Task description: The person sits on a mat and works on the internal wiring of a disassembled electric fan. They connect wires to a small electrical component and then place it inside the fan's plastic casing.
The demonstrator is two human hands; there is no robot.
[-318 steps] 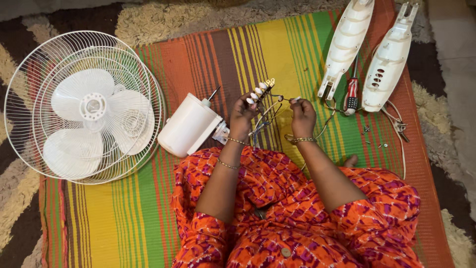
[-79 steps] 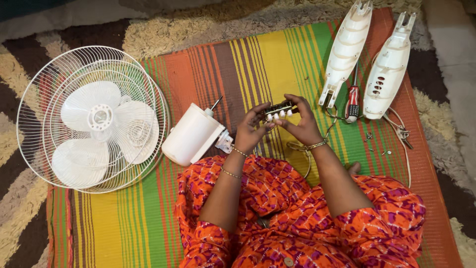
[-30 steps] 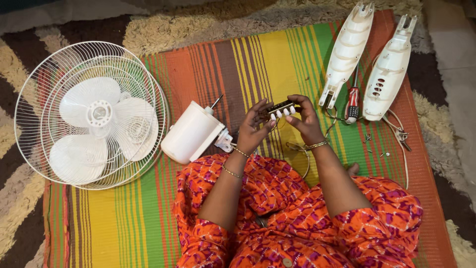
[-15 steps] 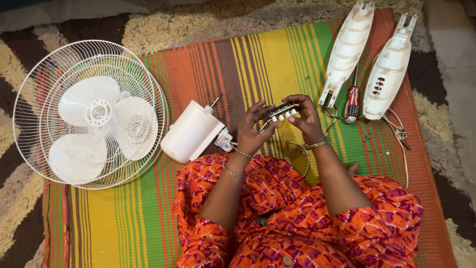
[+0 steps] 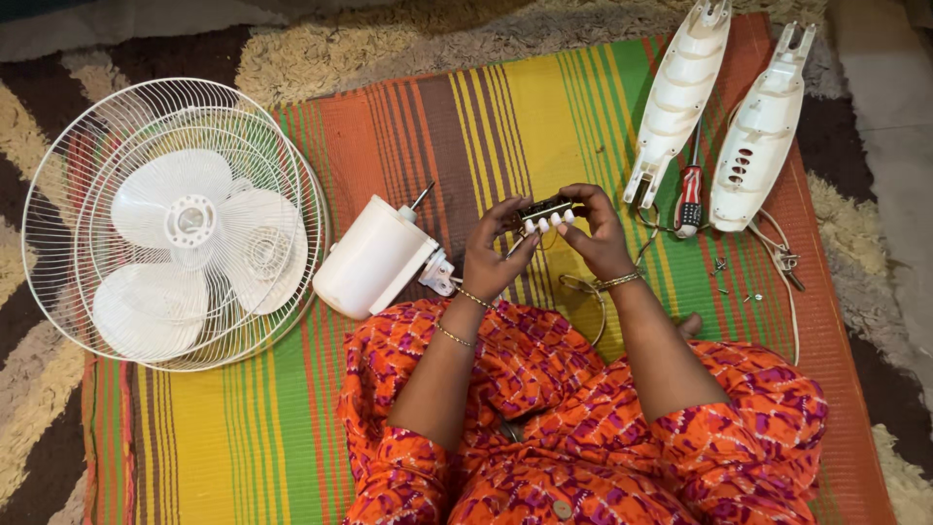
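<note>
Head camera looks down on us seated on a striped mat (image 5: 292, 428), forearms raised and angled inward so our hands meet over it. Our left hand (image 5: 491, 255) and right hand (image 5: 595, 233) each curl their fingers around an end of a small push-button switch block (image 5: 546, 214), pinching it level between them. It hangs above the mat, between the white motor housing (image 5: 374, 258) and the red-handled screwdriver (image 5: 689, 199).

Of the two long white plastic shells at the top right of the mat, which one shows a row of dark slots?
The right-hand shell, nearest the mat's red edge, shows the dark slots. The left-hand shell, beyond the red-handled screwdriver, shows only plain ribs.
</note>
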